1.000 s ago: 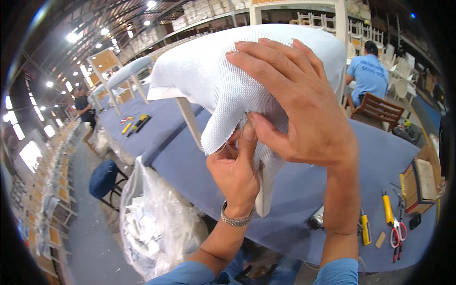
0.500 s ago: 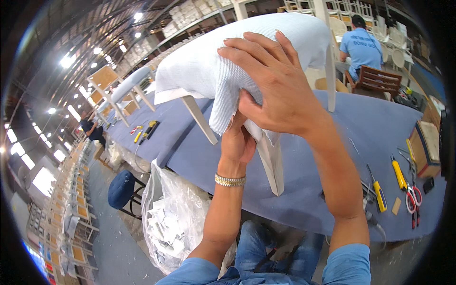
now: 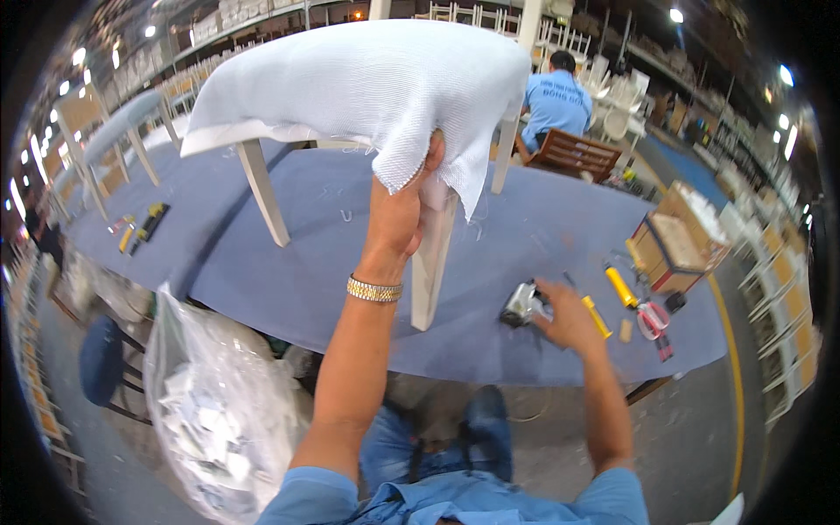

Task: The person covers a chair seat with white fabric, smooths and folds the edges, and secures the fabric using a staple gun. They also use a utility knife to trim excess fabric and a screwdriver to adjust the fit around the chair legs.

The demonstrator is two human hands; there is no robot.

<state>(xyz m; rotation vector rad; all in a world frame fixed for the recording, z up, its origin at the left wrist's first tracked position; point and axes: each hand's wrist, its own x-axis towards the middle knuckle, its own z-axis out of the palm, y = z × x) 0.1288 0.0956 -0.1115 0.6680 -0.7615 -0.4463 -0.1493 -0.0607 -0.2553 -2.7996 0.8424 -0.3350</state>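
Observation:
A chair with pale wooden legs stands on the table, its seat draped in light blue-white ribbed fabric (image 3: 350, 79). My left hand (image 3: 398, 214), with a gold and silver watch on the wrist, is closed on the hanging corner of that fabric beside the near chair leg (image 3: 433, 271). At the right, my right hand (image 3: 569, 317) has its fingers apart at a silver and black tool (image 3: 522, 304), which looks like a staple gun. Blur hides whether the fingertips touch it.
Right of that hand lie a yellow-handled screwdriver (image 3: 598, 317), a yellow cutter (image 3: 620, 286) and red-handled scissors (image 3: 653, 320). Cardboard boxes (image 3: 669, 249) stand behind them. A plastic bag of scraps (image 3: 210, 411) and a blue stool (image 3: 103, 360) are left of the table. A co-worker (image 3: 558, 101) sits beyond.
My right hand has left the fabric and moved down to the right, to the silver and black tool. My left hand keeps its hold on the corner. The view has turned right.

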